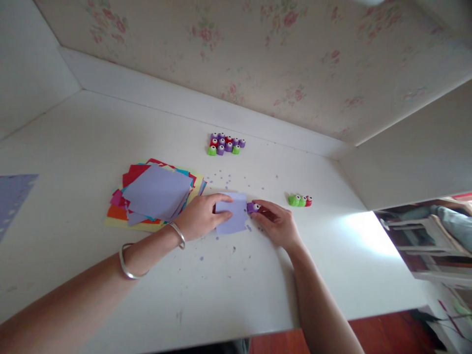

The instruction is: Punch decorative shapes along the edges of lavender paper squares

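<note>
Surface (228, 295): painted or laminate-like, white, smooth, mostly satin, with a glossy glare near the right edge; small dull marks toward the front edge.
Purple sheet (239, 216): thin paper, matt, smooth.
Paper stack (162, 191): coloured paper, matt and flat, with crisp edges.
Perforated sheet (13, 199): matt purple paper, at the left edge of the surface.
Scraps (229, 181): tiny bits of matt purple paper.
Purple piece (251, 208): plastic-looking, smooth, glossy.
Back cluster (221, 142): same shiny plastic look.
Green-and-red row (302, 200): glossy, plastic-looking.
Bangles (180, 236): silvery metal, polished.
Wall (177, 44): floral-patterned, matt, paper-like.
Floor (280, 341): reddish, wood-like.
</note>
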`<state>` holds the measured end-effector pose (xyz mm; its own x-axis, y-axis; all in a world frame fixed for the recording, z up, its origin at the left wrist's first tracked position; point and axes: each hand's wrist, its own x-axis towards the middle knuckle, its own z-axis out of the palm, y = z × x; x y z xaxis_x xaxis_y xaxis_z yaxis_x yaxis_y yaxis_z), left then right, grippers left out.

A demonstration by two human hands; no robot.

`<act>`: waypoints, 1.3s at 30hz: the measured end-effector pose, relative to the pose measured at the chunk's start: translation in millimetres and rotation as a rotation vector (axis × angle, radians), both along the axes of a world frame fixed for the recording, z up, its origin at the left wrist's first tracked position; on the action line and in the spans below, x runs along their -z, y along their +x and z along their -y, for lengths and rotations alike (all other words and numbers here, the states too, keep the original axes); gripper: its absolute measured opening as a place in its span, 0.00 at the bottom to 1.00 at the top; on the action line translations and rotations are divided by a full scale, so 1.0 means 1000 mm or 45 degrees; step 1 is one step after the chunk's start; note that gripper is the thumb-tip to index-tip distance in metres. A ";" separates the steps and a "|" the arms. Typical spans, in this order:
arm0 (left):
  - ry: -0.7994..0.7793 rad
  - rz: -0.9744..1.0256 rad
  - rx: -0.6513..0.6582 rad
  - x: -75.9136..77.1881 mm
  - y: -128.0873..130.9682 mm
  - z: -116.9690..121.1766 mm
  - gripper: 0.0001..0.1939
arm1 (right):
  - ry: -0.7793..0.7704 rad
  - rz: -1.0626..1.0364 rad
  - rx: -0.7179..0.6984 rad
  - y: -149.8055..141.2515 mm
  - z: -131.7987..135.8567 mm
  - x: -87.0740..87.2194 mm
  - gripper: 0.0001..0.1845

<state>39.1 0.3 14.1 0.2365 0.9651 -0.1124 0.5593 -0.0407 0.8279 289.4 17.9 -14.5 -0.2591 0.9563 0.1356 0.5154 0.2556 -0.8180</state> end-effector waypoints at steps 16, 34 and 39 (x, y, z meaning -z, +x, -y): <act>-0.087 0.174 -0.007 0.002 -0.002 0.001 0.20 | 0.002 -0.014 0.001 -0.003 0.002 -0.003 0.16; -0.185 0.226 -0.016 0.006 0.000 0.000 0.23 | -0.003 -0.058 0.009 -0.003 0.002 -0.003 0.16; -0.210 0.224 -0.014 0.004 -0.001 0.000 0.24 | 0.011 -0.070 -0.001 -0.004 0.002 -0.004 0.16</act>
<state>38.4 0.1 10.1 0.2559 0.9397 -0.2269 0.4056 0.1087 0.9076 285.4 16.1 -10.8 -0.2522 0.9547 0.1578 0.4697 0.2634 -0.8426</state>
